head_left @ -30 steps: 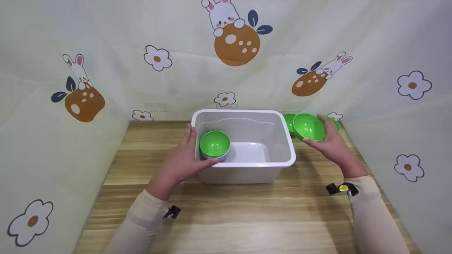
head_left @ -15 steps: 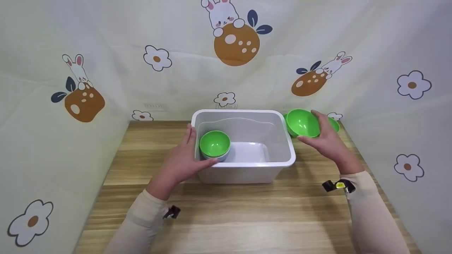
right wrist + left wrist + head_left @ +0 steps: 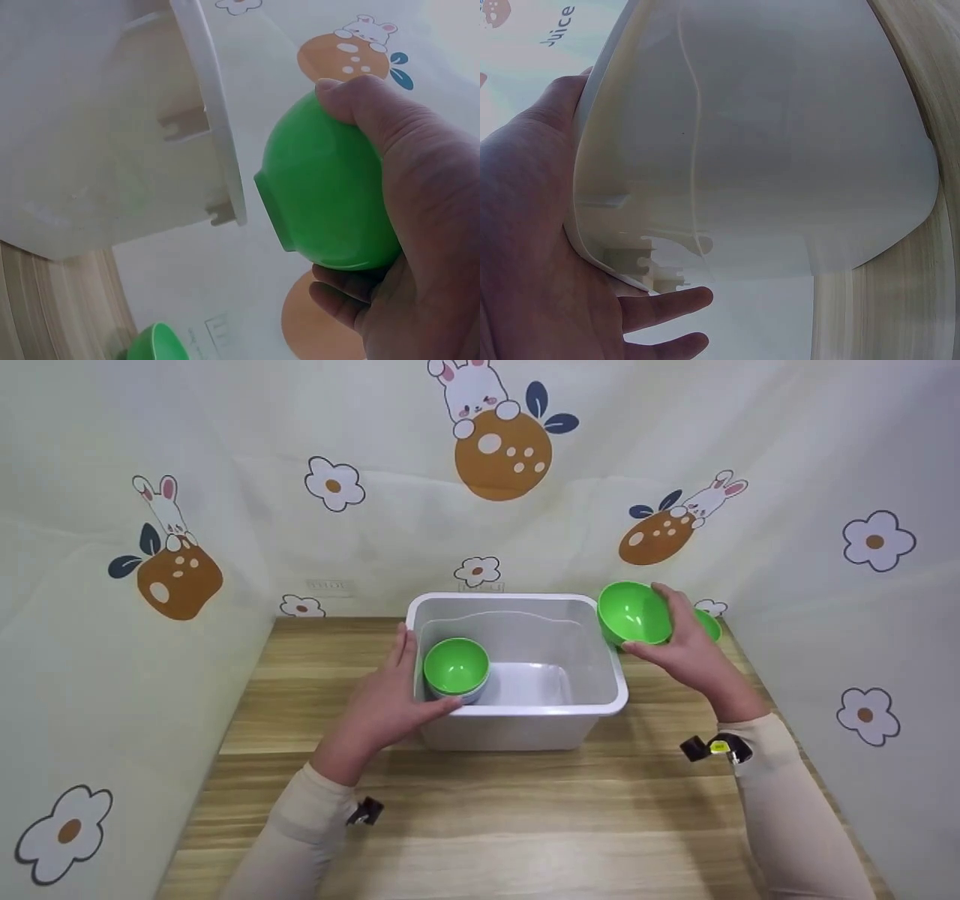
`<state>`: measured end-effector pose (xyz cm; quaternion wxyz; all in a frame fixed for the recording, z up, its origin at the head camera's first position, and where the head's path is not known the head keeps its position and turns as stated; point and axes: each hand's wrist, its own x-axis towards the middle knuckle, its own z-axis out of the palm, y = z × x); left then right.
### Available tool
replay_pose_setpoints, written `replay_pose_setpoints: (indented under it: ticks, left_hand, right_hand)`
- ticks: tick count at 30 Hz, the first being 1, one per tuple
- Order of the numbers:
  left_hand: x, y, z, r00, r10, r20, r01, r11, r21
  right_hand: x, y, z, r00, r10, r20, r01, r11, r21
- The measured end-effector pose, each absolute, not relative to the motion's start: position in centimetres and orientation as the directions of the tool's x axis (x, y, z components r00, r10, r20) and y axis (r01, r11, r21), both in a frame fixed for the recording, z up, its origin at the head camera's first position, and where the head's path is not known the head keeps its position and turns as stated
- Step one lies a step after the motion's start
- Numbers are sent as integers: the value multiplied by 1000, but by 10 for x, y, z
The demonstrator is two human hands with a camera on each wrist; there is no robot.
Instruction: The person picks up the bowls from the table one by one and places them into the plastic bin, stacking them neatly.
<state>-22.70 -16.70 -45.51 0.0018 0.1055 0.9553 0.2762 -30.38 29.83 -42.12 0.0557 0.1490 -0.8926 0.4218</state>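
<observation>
A green bowl (image 3: 634, 613) is held up in my right hand (image 3: 694, 656), above the table by the right rim of a white plastic bin (image 3: 517, 710). The thumb and fingers grip its sides; in the right wrist view the bowl (image 3: 326, 191) shows its round outside and foot. My left hand (image 3: 382, 709) rests on the bin's left front corner, thumb over the front rim. In the left wrist view its fingers (image 3: 671, 307) look straight. Inside the bin, at the left, a green bowl (image 3: 456, 666) sits stacked on a pale grey-blue one (image 3: 474, 697).
Another green bowl (image 3: 709, 625) stands at the table's back right corner, partly behind my right hand. The right wrist view shows a green bowl (image 3: 157, 343) low down. Cream printed curtains (image 3: 390, 540) enclose the wooden table (image 3: 510, 825) at the back and sides.
My right hand has lifted the green bowl and carried it left, to the bin's right rim. Left hand, bin and the stacked bowls inside have not moved.
</observation>
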Motion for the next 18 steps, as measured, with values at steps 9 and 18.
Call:
replay_pose_setpoints:
  ticks: [9, 18]
  left_hand:
    - [-228, -168, -457, -977, 205, 58, 205, 828, 521]
    - [-228, -168, -457, -978, 200, 62, 201, 819, 538]
  right_hand:
    - [-306, 283, -413, -936, -267, 228, -345, 583, -736]
    - [-309, 267, -406, -925, -318, 209, -362, 564, -743]
